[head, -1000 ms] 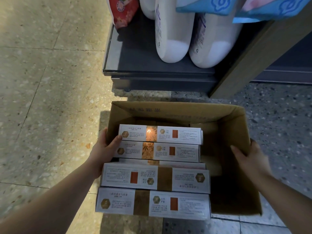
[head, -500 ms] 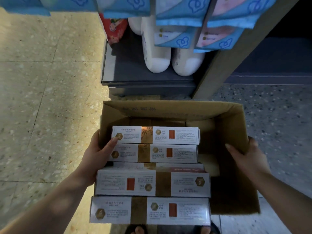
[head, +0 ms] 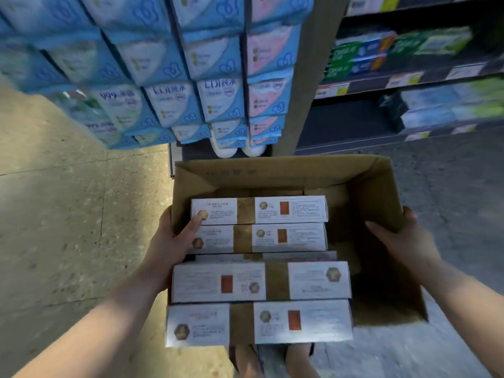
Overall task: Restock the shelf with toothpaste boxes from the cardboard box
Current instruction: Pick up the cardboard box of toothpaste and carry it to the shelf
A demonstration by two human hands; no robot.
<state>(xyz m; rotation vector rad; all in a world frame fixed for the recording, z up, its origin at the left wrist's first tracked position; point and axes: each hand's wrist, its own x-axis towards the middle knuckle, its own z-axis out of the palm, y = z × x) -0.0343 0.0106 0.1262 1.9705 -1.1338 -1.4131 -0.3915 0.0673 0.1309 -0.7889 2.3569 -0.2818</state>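
Note:
An open brown cardboard box (head: pixel 376 186) is held up in front of me. Several white toothpaste boxes (head: pixel 259 281) with gold bands and orange patches lie stacked in its left half, while its right half looks bare. My left hand (head: pixel 171 241) grips the box's left wall, thumb resting on the toothpaste boxes. Its right wall is gripped by my right hand (head: pixel 401 238), thumb inside. To the upper right stands a dark shelf (head: pixel 362 132) holding green and blue toothpaste packs (head: pixel 362 55).
Blue and pink tissue packs (head: pixel 174 77) are stacked high on a display at upper left, with white bottles (head: pixel 226 150) beneath them. A brown upright post (head: pixel 305 77) separates that display from the shelf. My sandalled feet (head: pixel 272 361) stand on speckled floor (head: pixel 68 227).
The view has tilted up as the box rose off the floor: the tissue display and toothpaste shelf have come into sight. Both hands keep the same grip on the box walls.

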